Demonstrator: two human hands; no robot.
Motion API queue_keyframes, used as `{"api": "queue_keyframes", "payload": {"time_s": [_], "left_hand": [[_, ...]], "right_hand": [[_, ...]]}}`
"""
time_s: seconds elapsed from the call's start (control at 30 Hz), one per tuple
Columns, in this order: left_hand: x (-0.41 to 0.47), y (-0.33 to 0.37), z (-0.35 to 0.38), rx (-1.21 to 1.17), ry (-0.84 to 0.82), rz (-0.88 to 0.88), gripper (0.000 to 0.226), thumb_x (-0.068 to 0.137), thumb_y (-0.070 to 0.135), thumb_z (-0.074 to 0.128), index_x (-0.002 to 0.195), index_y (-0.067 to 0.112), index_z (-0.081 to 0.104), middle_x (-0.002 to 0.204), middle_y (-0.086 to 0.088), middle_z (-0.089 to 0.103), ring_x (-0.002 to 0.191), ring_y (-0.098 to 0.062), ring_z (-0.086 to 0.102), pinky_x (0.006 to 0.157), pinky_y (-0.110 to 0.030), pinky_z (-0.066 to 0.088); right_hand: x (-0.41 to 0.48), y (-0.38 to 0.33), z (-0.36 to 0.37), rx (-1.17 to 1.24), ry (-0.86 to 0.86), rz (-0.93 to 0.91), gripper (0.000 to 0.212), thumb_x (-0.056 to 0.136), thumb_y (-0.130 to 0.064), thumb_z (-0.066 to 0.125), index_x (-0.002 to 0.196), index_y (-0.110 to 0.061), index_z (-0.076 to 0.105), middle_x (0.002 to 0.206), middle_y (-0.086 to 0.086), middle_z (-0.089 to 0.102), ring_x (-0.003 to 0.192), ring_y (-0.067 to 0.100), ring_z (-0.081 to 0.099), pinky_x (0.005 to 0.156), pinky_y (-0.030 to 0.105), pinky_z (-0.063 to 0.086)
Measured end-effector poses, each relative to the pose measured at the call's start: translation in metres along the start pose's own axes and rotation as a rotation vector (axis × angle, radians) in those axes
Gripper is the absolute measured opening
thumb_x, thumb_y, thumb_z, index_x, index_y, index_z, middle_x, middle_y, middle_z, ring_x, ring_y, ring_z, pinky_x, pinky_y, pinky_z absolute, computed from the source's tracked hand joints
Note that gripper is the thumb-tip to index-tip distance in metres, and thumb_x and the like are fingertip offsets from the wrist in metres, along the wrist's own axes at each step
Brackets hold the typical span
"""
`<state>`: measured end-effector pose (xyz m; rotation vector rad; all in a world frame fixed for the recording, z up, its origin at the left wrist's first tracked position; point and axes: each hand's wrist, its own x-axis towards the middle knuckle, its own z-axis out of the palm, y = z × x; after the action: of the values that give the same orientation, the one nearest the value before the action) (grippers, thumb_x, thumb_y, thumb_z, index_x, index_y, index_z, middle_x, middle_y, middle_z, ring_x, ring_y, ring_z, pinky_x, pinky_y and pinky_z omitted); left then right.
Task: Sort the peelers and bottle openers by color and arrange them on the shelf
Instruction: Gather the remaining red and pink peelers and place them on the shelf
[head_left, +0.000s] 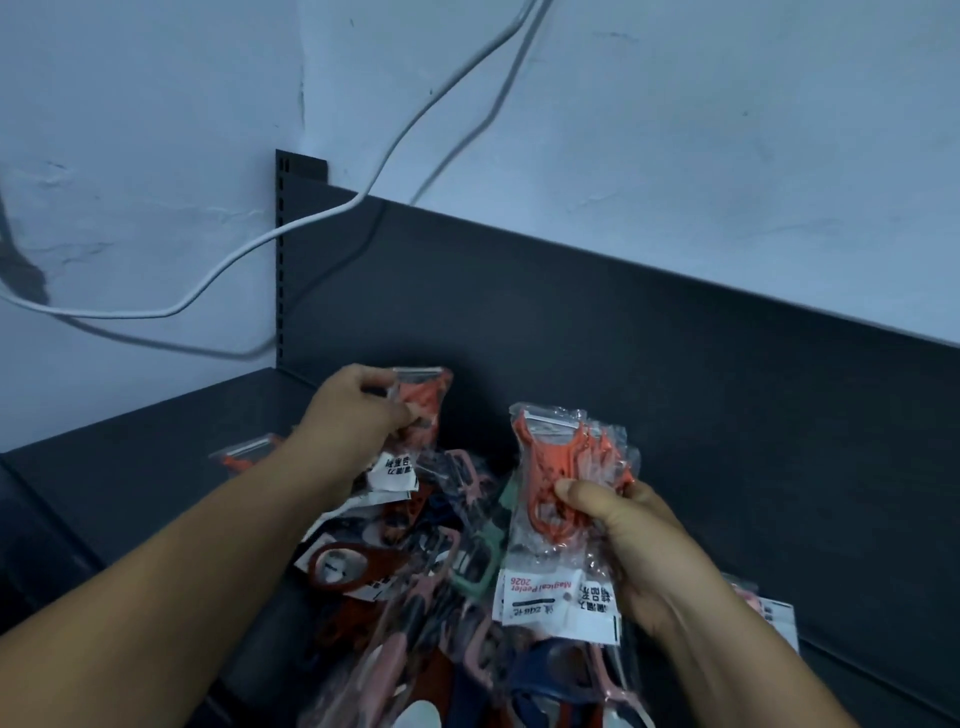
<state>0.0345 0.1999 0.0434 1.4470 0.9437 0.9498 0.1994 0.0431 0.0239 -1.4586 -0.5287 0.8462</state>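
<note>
Mostly the view is filled by a pale wall (675, 130) and, below it, a dark grey shelf (130, 493) with its upright back panel (623, 338) rising behind the pile. A white cable (311, 221) sags across the wall above and left of the pile. The pile (415, 597) itself, a heap of clear-bagged peelers and bottle openers in red, pink, green and navy, lies on the shelf. Just right of the pile, the right hand (639, 551) has its thumb and fingers clamped on a bundle of orange peelers (561, 467), held upright. Above the pile's far edge, the left hand (353, 410) pinches a single bagged orange peeler (421, 402). Left of the pile, beyond the left forearm, another orange packet (241, 457) lies on the shelf.
</note>
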Motion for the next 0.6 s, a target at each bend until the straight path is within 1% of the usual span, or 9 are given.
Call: {"api": "queue_keyframes", "payload": {"time_s": [0.03, 0.07, 0.1, 0.2, 0.27, 0.37, 0.43, 0.5, 0.6], "left_hand": [[-0.009, 0.007, 0.007, -0.007, -0.034, 0.025, 0.035, 0.083, 0.004, 0.070, 0.115, 0.009, 0.055, 0.099, -0.016, 0.063, 0.075, -0.021, 0.066, 0.068, -0.035, 0.055], [-0.018, 0.012, 0.015, -0.020, -0.075, 0.040, 0.036, 0.082, 0.005, 0.071, 0.114, 0.011, 0.056, 0.099, -0.016, 0.063, 0.079, -0.025, 0.067, 0.073, -0.041, 0.055], [-0.029, 0.017, 0.025, -0.045, -0.128, 0.052, 0.035, 0.082, 0.004, 0.071, 0.112, 0.013, 0.057, 0.096, -0.014, 0.063, 0.077, -0.024, 0.068, 0.071, -0.041, 0.057], [-0.064, 0.026, 0.059, -0.074, -0.279, 0.080, 0.036, 0.080, 0.002, 0.072, 0.108, 0.020, 0.057, 0.084, -0.007, 0.059, 0.068, -0.018, 0.065, 0.064, -0.032, 0.059], [-0.081, 0.023, 0.083, -0.028, -0.328, 0.098, 0.041, 0.078, 0.005, 0.074, 0.109, 0.025, 0.055, 0.077, -0.002, 0.055, 0.065, -0.013, 0.060, 0.059, -0.024, 0.054], [-0.096, 0.016, 0.115, 0.066, -0.360, 0.055, 0.048, 0.079, 0.010, 0.075, 0.117, 0.029, 0.051, 0.085, -0.002, 0.059, 0.070, -0.011, 0.064, 0.056, -0.021, 0.052], [-0.102, 0.012, 0.130, 0.116, -0.403, 0.013, 0.055, 0.078, 0.017, 0.076, 0.125, 0.025, 0.048, 0.095, -0.002, 0.062, 0.081, -0.013, 0.066, 0.063, -0.025, 0.053], [-0.106, 0.009, 0.144, 0.140, -0.497, -0.070, 0.056, 0.076, 0.026, 0.076, 0.125, 0.021, 0.050, 0.103, -0.002, 0.066, 0.089, -0.017, 0.068, 0.077, -0.035, 0.056], [-0.120, 0.014, 0.164, 0.066, -0.696, -0.262, 0.030, 0.083, 0.027, 0.064, 0.111, 0.015, 0.060, 0.096, -0.008, 0.074, 0.090, -0.028, 0.070, 0.088, -0.045, 0.053]], "right_hand": [[-0.002, -0.002, -0.004, 0.004, 0.017, -0.004, 0.017, 0.079, -0.004, 0.071, 0.094, -0.005, 0.065, 0.095, 0.028, 0.071, 0.102, 0.058, 0.058, 0.088, 0.078, 0.035], [-0.004, -0.002, -0.008, 0.010, 0.034, -0.005, 0.015, 0.079, -0.003, 0.071, 0.092, -0.005, 0.065, 0.093, 0.026, 0.071, 0.098, 0.054, 0.062, 0.088, 0.076, 0.038], [-0.007, -0.003, -0.014, 0.016, 0.052, -0.005, 0.014, 0.079, -0.002, 0.071, 0.091, -0.006, 0.065, 0.091, 0.025, 0.072, 0.094, 0.050, 0.065, 0.089, 0.073, 0.042], [-0.015, -0.005, -0.030, 0.043, 0.089, -0.004, 0.017, 0.079, -0.002, 0.071, 0.094, -0.005, 0.066, 0.090, 0.023, 0.073, 0.089, 0.044, 0.069, 0.088, 0.068, 0.047], [-0.022, -0.006, -0.042, 0.066, 0.092, -0.014, 0.020, 0.080, 0.000, 0.069, 0.100, -0.004, 0.066, 0.090, 0.023, 0.073, 0.085, 0.042, 0.070, 0.083, 0.060, 0.054], [-0.036, -0.008, -0.064, 0.090, 0.085, -0.028, 0.021, 0.082, -0.001, 0.067, 0.102, -0.005, 0.066, 0.090, 0.022, 0.073, 0.083, 0.040, 0.071, 0.081, 0.056, 0.056], [-0.046, -0.008, -0.079, 0.111, 0.088, -0.044, 0.019, 0.082, -0.003, 0.068, 0.101, -0.007, 0.066, 0.090, 0.021, 0.074, 0.084, 0.040, 0.071, 0.084, 0.057, 0.054], [-0.057, -0.007, -0.097, 0.133, 0.083, -0.062, 0.020, 0.082, -0.004, 0.068, 0.102, -0.007, 0.066, 0.091, 0.020, 0.074, 0.084, 0.038, 0.072, 0.083, 0.054, 0.056], [-0.075, -0.004, -0.119, 0.172, 0.056, -0.059, 0.029, 0.083, -0.007, 0.068, 0.111, -0.005, 0.062, 0.095, 0.020, 0.073, 0.086, 0.036, 0.072, 0.077, 0.048, 0.058]]}}
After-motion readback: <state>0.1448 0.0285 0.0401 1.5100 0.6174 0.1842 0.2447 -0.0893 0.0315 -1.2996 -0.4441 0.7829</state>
